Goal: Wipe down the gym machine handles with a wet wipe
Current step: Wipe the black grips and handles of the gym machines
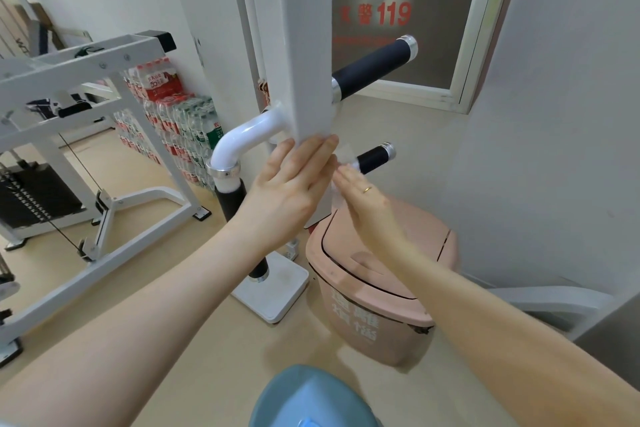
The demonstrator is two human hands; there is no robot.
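Wiping near the foot of the white upright post (pixel 304 45), we had our left hand (pixel 294 184) laid flat on the post's near face, fingers straight and together, holding nothing. Just right of it, our right hand (pixel 360 194), fingers extended and a ring showing, pressed a thin, blurred wet wipe (pixel 341 163) against the post's right edge; whether the thumb pinched the wipe, we could not tell. The step would go best, we judged, with the left hand steadying the post while the wipe was wrapped fully round each black grip and drawn along its length. Three grips showed: the lower left handle (pixel 230 198) below the white elbow tube (pixel 239 139), the upper right handle (pixel 374 62), and the small right handle (pixel 375 158) just beyond the wipe. A weight machine (pixel 69 87) stood at the far left, with stacked bottled water (pixel 166 104) behind. The pink bin (pixel 377 284) crowded the floor beneath the right hand, and a blue stool (pixel 311 399) sat nearest us.
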